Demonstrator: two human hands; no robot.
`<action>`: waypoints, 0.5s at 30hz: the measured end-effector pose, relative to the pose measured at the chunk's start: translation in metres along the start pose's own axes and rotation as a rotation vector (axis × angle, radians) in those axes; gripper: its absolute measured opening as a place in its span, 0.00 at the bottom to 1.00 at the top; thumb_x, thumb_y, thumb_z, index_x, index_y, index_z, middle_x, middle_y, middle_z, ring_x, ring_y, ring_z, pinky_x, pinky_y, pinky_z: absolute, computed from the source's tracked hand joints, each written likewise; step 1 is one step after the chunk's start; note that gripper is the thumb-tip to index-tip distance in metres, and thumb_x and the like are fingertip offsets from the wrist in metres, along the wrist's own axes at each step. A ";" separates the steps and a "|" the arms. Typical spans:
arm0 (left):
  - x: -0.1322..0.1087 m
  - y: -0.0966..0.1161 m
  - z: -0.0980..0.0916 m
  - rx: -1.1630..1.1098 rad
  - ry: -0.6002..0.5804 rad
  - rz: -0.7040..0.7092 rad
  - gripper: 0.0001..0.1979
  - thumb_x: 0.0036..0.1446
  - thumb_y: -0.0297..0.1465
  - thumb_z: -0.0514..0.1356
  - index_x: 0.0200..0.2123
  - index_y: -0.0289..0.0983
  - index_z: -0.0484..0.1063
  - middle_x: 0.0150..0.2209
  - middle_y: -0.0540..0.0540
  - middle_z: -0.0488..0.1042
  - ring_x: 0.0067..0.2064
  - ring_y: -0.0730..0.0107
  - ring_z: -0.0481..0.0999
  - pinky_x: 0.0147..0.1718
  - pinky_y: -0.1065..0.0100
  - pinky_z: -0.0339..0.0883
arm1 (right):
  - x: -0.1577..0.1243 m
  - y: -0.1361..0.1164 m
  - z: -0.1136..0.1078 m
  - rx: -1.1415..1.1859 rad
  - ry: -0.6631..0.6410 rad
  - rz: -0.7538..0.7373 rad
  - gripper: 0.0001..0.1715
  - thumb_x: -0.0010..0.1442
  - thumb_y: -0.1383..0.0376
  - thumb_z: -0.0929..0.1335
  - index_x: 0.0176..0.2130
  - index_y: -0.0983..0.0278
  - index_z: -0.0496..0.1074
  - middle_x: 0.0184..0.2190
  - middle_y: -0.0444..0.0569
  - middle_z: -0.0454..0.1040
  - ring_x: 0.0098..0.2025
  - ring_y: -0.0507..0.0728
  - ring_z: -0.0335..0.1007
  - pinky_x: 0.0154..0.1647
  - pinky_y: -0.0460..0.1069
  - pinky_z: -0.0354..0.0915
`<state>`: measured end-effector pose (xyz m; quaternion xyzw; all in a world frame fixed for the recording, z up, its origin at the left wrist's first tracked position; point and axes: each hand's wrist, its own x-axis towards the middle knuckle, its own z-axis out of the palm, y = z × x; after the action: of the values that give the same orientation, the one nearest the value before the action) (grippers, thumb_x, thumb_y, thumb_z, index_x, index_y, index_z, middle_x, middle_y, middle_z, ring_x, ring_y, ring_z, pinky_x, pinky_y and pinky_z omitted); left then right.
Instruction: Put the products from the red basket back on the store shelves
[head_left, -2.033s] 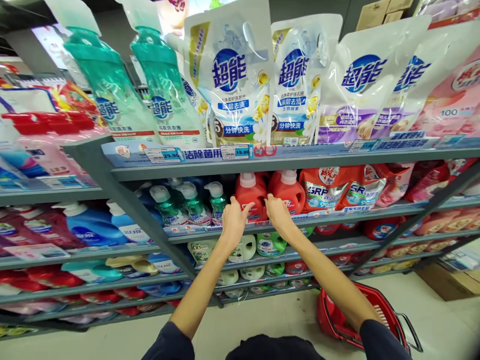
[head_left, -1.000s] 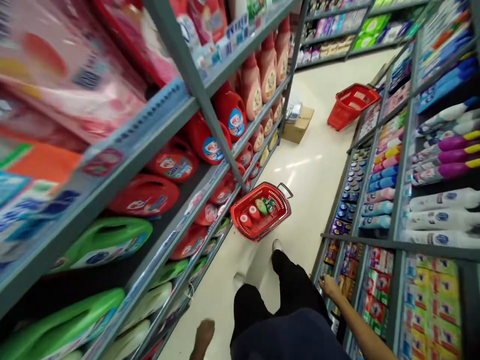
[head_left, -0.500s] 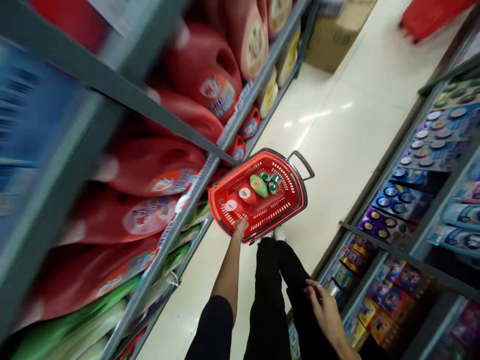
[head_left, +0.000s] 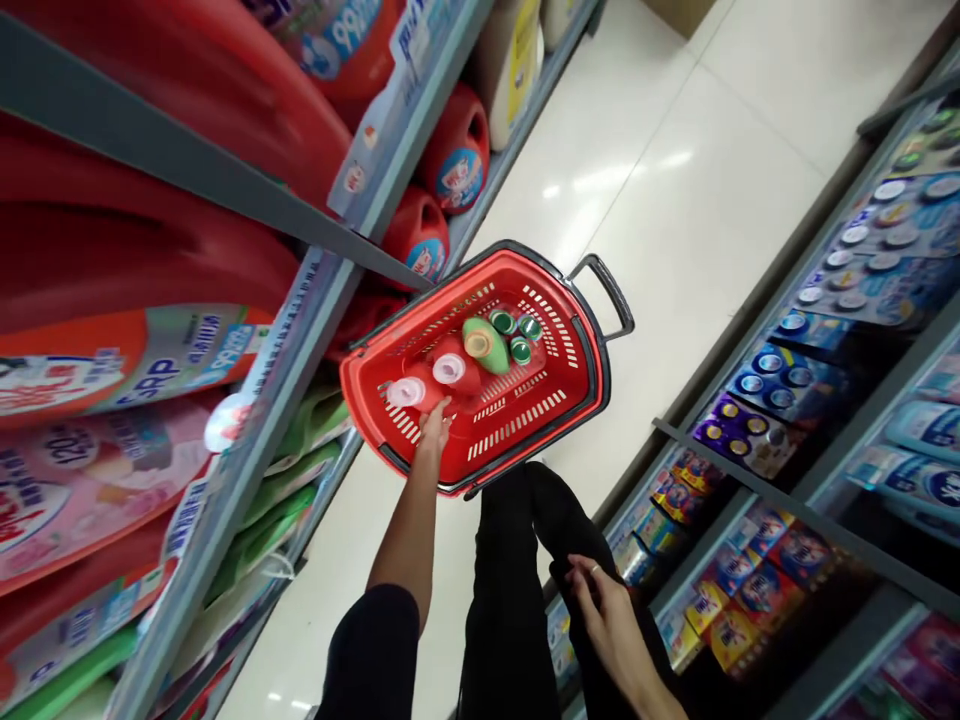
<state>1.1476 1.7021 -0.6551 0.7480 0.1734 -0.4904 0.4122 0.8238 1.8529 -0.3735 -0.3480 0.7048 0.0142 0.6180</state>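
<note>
A red shopping basket [head_left: 525, 435] with a black rim and a raised handle [head_left: 611, 290] stands on the floor. Inside are two red bottles with pink caps [head_left: 450, 369] [head_left: 406, 392], a green bottle with a yellowish cap [head_left: 486, 345] and several green-topped items [head_left: 520, 350]. My left hand [head_left: 435, 425] reaches over the near rim, right beside the red bottles; its fingers are apart and seem to hold nothing. My right hand [head_left: 600, 600] hangs by my right thigh, fingers loosely curled and apart, with nothing visible in it.
Shelves [head_left: 300, 370] of large red detergent bottles [head_left: 150, 350] rise close on the left, with green packs lower down. On the right, shelves [head_left: 750, 480] hold blue, purple and orange packages. Tiled floor [head_left: 675, 230] runs between them, and a cardboard box [head_left: 679, 12] is at the top.
My left hand has moved from the basket's near edge further in, beside the red bottles. The basket and left shelf look nearer. My right hand remains by my thigh.
</note>
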 end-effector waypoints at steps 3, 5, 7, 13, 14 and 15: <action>-0.012 0.014 -0.004 -0.013 0.023 -0.056 0.16 0.49 0.28 0.73 0.36 0.37 0.69 0.31 0.52 0.73 0.38 0.68 0.75 0.40 0.65 0.71 | -0.005 -0.001 0.004 -0.074 -0.007 -0.037 0.28 0.71 0.49 0.60 0.56 0.65 0.73 0.52 0.59 0.79 0.52 0.63 0.78 0.57 0.56 0.71; -0.032 0.020 -0.010 -0.032 0.010 -0.090 0.17 0.46 0.28 0.73 0.35 0.37 0.69 0.32 0.50 0.74 0.41 0.65 0.76 0.43 0.63 0.71 | -0.011 -0.005 0.006 -0.130 0.013 -0.061 0.26 0.71 0.51 0.60 0.55 0.65 0.74 0.52 0.59 0.79 0.54 0.64 0.77 0.58 0.57 0.70; -0.064 0.027 -0.019 -0.064 -0.012 -0.111 0.18 0.45 0.28 0.74 0.37 0.37 0.70 0.34 0.49 0.76 0.45 0.63 0.76 0.46 0.61 0.71 | -0.021 -0.014 0.009 -0.173 0.032 -0.080 0.25 0.71 0.52 0.60 0.55 0.64 0.74 0.52 0.58 0.79 0.54 0.64 0.77 0.59 0.58 0.70; -0.215 0.083 -0.047 -0.210 -0.167 -0.150 0.16 0.46 0.28 0.70 0.38 0.37 0.72 0.37 0.42 0.79 0.46 0.57 0.77 0.48 0.57 0.71 | -0.053 -0.091 0.030 -0.193 0.052 -0.383 0.24 0.72 0.54 0.60 0.57 0.63 0.71 0.54 0.58 0.77 0.55 0.64 0.76 0.58 0.59 0.71; -0.248 0.098 -0.053 -0.239 -0.201 -0.137 0.13 0.45 0.28 0.69 0.36 0.37 0.72 0.36 0.43 0.78 0.45 0.58 0.78 0.48 0.58 0.71 | -0.059 -0.109 0.034 -0.199 0.076 -0.469 0.24 0.71 0.54 0.60 0.59 0.63 0.70 0.55 0.58 0.75 0.56 0.64 0.75 0.59 0.59 0.71; -0.282 0.111 -0.061 -0.270 -0.235 -0.112 0.12 0.45 0.28 0.68 0.33 0.37 0.71 0.34 0.44 0.77 0.43 0.60 0.77 0.49 0.59 0.71 | -0.066 -0.126 0.039 -0.206 0.111 -0.557 0.24 0.71 0.55 0.61 0.60 0.63 0.68 0.57 0.58 0.74 0.57 0.64 0.74 0.60 0.60 0.70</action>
<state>1.1285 1.7241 -0.3476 0.6125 0.2298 -0.5689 0.4983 0.9211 1.8059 -0.2729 -0.5891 0.6097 -0.1037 0.5201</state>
